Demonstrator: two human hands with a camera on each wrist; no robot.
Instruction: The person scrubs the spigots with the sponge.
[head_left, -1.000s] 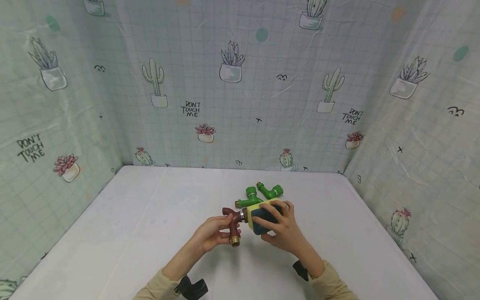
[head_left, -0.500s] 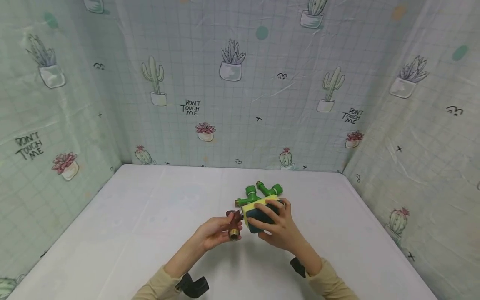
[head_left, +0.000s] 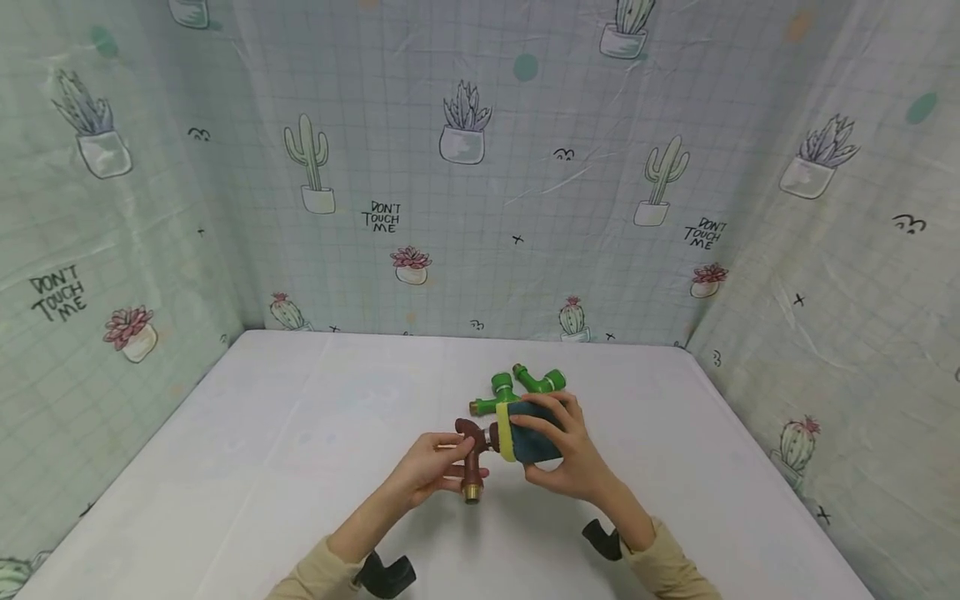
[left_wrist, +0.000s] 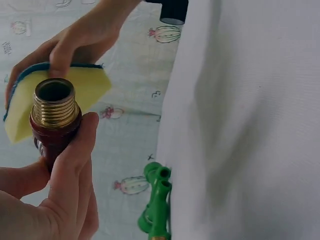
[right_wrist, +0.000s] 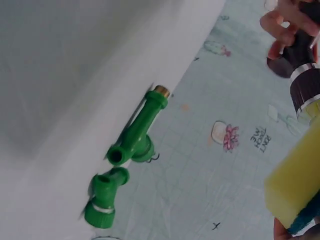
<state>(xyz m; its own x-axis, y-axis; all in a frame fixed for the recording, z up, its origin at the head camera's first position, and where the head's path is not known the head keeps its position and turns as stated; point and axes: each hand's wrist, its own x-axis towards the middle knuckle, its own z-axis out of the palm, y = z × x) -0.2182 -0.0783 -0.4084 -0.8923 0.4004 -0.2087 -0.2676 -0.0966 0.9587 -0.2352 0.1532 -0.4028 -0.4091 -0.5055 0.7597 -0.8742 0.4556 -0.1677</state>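
Note:
My left hand holds a brown tap above the white table, thumb on its body. The tap's brass threaded end points down toward me in the head view and opens toward the camera in the left wrist view. In my right hand is a yellow sponge with a dark blue-green scouring side, thumb below and fingers spread over it. The sponge's yellow face is against the end of the tap's knob, which has a silver ring. My right palm is hidden behind the sponge in the head view.
Two green taps lie close together on the white table, just behind my hands. Patterned cloth walls in the table at the back and both sides. Black wrist mounts hang under my forearms.
The brown tap first tipped its threaded end toward the camera, then swung back down. The sponge slid over the knob and back right, turning so its scouring side faces me more.

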